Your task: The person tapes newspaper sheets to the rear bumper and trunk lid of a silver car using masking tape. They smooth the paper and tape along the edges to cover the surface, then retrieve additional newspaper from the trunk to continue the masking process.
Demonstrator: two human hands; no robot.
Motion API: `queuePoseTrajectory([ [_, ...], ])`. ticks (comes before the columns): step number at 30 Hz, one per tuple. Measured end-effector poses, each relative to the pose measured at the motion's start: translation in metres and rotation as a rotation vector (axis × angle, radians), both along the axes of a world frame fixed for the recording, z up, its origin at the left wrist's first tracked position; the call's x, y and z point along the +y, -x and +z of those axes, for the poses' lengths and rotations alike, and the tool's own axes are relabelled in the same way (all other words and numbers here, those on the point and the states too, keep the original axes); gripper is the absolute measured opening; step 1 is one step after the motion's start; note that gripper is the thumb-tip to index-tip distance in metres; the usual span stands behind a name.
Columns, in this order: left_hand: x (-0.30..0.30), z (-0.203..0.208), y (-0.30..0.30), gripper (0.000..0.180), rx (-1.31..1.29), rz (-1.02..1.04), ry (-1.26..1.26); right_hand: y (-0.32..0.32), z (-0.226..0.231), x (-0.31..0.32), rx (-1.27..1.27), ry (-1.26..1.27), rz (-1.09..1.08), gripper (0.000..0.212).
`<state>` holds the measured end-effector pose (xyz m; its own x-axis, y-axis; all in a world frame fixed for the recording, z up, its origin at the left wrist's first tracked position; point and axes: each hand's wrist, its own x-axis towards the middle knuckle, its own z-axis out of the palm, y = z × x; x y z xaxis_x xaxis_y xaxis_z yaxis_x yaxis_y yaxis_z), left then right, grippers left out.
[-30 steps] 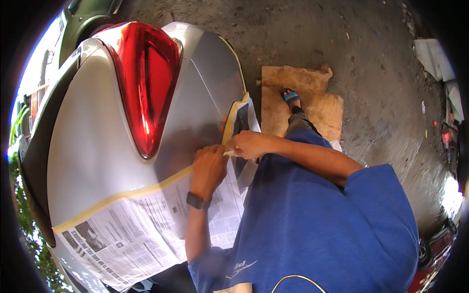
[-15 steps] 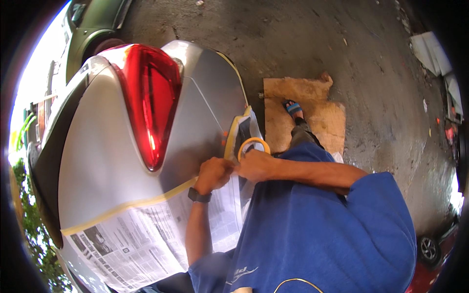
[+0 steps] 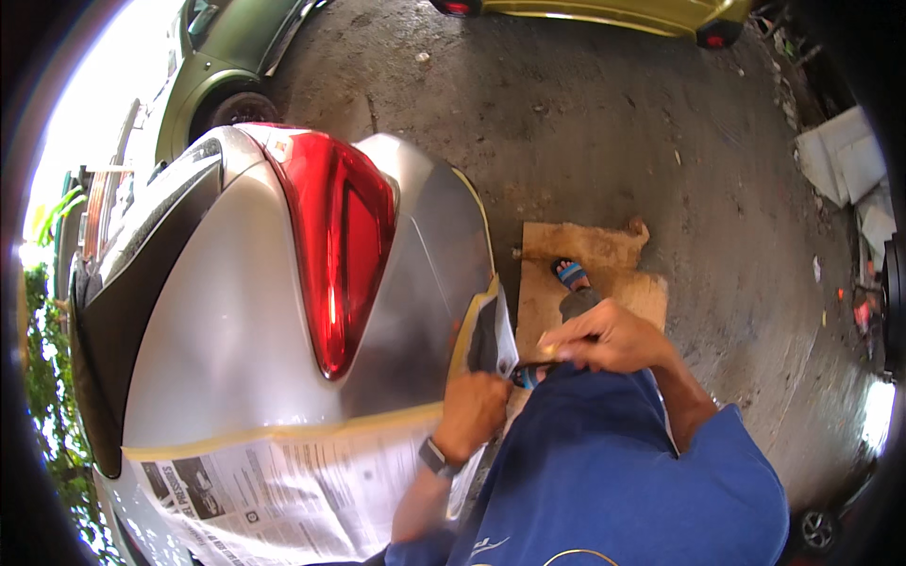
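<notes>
My left hand, with a dark watch on the wrist, is closed at the edge of the silver car's rear corner. Its curled fingers hide whatever they hold. Beside it, yellow masking tape runs along the top of newspaper sheets covering the lower body. Another taped paper flap sticks out at the panel's outer edge, just beyond that hand. My right hand is off to the right, away from the car, pinching a small yellow bit that looks like masking tape.
A red tail light sits above the masked area. Flat cardboard lies on the wet, dirty ground under my sandalled foot. A green car stands at the far left, a yellow vehicle at the top. Pale panels lie at the right.
My right hand has moved right, away from my left hand and the car. The tape roll seen around it earlier is no longer visible. The view has shifted, bringing in the yellow vehicle.
</notes>
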<state>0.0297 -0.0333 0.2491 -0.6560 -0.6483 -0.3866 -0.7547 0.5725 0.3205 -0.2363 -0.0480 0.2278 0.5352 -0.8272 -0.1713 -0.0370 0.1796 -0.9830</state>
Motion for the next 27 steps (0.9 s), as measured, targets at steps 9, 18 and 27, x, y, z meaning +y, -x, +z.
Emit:
queuePoseTrajectory([
  [9,-0.042,0.17,0.058,0.044,0.232,0.226,-0.129,0.059,-0.058,-0.205,-0.037,-0.172,0.224,0.057],
  [18,-0.042,0.297,0.119,0.03,0.673,0.046,-0.238,0.046,-0.104,-0.26,0.235,-0.348,0.944,0.052],
  [27,-0.006,0.299,0.216,0.034,0.641,0.171,-0.112,0.117,-0.11,-0.293,0.28,-0.342,0.889,0.053],
])
